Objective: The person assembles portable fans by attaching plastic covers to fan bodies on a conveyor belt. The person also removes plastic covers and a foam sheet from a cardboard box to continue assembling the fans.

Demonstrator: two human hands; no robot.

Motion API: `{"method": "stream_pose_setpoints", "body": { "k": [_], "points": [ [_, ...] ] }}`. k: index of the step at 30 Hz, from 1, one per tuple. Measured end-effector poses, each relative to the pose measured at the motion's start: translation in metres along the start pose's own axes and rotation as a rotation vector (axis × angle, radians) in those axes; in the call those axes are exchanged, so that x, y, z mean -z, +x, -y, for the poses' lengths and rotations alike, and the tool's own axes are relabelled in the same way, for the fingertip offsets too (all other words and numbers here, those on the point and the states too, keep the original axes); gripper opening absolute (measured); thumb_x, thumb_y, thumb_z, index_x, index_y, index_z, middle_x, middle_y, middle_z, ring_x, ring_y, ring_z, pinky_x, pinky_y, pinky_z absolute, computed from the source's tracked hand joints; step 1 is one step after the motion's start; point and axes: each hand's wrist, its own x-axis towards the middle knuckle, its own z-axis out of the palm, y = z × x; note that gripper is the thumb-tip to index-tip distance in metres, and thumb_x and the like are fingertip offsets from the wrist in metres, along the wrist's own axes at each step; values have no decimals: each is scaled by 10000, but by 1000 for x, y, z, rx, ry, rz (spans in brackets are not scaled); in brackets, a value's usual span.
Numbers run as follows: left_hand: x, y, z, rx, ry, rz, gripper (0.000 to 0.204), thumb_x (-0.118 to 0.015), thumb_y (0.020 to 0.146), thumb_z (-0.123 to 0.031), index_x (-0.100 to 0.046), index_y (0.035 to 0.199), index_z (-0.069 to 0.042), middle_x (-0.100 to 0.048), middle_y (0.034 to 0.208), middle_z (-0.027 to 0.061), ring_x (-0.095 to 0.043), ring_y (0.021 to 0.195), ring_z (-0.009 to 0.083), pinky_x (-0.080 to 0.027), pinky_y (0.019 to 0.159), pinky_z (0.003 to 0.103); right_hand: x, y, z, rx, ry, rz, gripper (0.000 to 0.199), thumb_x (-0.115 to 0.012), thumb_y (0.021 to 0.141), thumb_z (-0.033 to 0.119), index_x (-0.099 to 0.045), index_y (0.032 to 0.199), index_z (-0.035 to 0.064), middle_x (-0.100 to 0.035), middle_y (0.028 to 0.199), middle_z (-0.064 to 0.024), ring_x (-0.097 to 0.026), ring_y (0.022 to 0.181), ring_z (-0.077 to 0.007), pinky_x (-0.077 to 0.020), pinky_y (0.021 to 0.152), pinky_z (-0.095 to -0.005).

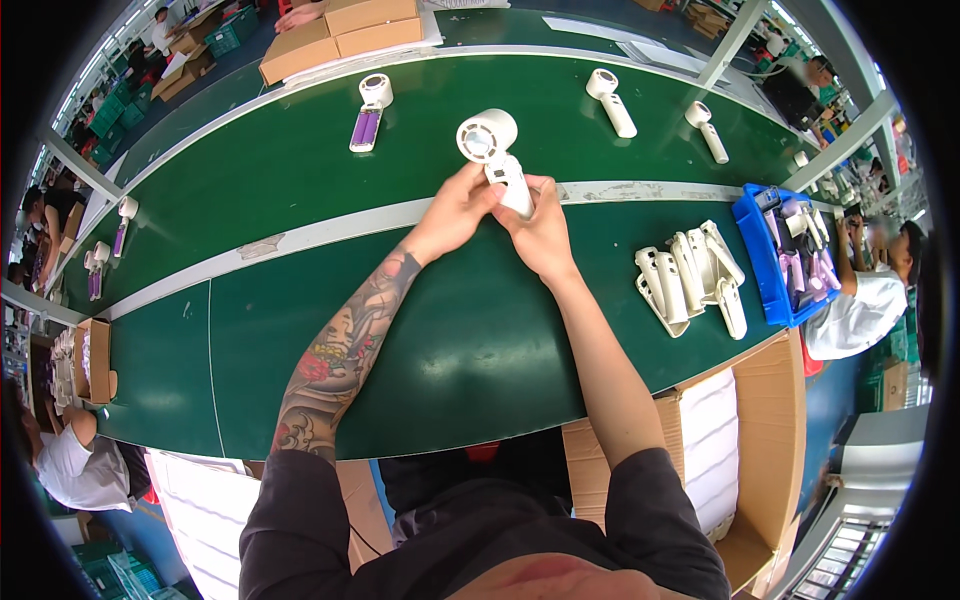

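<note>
A white handheld fan is gripped by both hands, the left hand and right hand, above the middle of the green table; white handle shells are piled near its right edge.

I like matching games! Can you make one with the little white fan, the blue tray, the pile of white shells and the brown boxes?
Things:
1. White handheld fan with round head
2. Blue plastic tray
3. Pile of white plastic handle shells
4. Brown cardboard boxes

Places:
A. Far side of the green belt
B. Held in both hands
C. Just left of the tray
D. Right edge of the belt

Pairs: 1-B, 2-D, 3-C, 4-A
</note>
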Motion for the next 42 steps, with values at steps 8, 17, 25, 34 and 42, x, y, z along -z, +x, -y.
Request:
{"method": "stream_pose_setpoints", "body": {
  "k": [8, 17, 25, 34, 42],
  "points": [
    [-14, -6, 2, -32, -81, -70, 524, -631, 956, -79, -398, 1416, 13, -665, 1168, 140, -657, 1020, 199, -525, 918, 319, -10, -7, 8, 60, -310, -43, 427, -666, 889, 81, -423, 1229, -5, -661, 1056, -194, -686, 825, -279, -544, 715, -378],
    [8, -3, -6, 110, -168, -290, 243, -595, 969, -115, -610, 1154, 42, -706, 946, 136, -660, 805, 180, -523, 779, 288, 3, 1, -2, -210, 771, 260, 404, -626, 948, 72, -427, 1284, -35, -659, 1072, -193, -692, 763, -232, -549, 674, -284],
    [73, 21, 53, -142, 757, -932, 454, -621, 888, -125, -525, 1320, -21, -627, 1126, 197, -558, 1108, 351, -443, 996, 409, 23, 14, 0, -461, 1031, 52, 430, -597, 1001, 92, -435, 1359, -83, -639, 1195, -258, -687, 957, -224, -573, 830, -259],
    [142, 49, 58, 229, 1208, -671, 576, -657, 833, -329, -513, 1295, -17, -670, 1107, 197, -634, 1006, 396, -486, 940, 460, 123, 19, 55, -162, 340, -3, 325, -547, 1005, 106, -597, 1300, -21, -674, 1205, -142, -645, 1102, -221, -506, 970, -320],
    [161, 64, 16, 322, 1232, -462, 465, -644, 799, -239, -574, 1191, 2, -685, 993, 180, -672, 837, 372, -547, 796, 424, 317, 3, 29, -294, -1074, 136, 423, -661, 901, 190, -633, 1295, 37, -709, 1152, -106, -668, 1007, -239, -533, 882, -322]
  ]
}}
